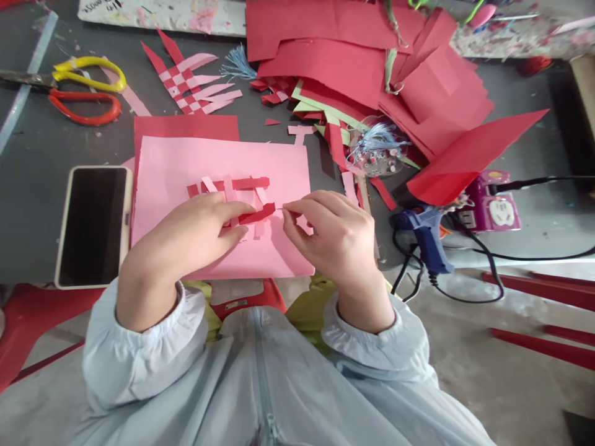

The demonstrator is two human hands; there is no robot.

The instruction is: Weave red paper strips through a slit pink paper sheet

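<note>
Red and pink paper strips (260, 182) lie crossed over one another on a pink paper sheet (279, 260). My left hand (190, 226) rests on the sheet, its thumb and index finger pinching a dark red paper strip (258, 215) that points to the right. Just past that strip's tip, my right hand (332, 232) is closed in a pinch. A thin line runs between its fingertips and the strip, too fine to name. Beneath the pink sheet shows a red sheet (186, 127). My left palm hides part of the crossed strips.
On the left are a phone (95, 226) and scissors (86, 93). Behind lie a woven paper piece (186, 80), stacked red paper (325, 68) and a blue tassel (379, 139). On the right, a glue gun (425, 232) with looping cables stands near a purple power socket (497, 207).
</note>
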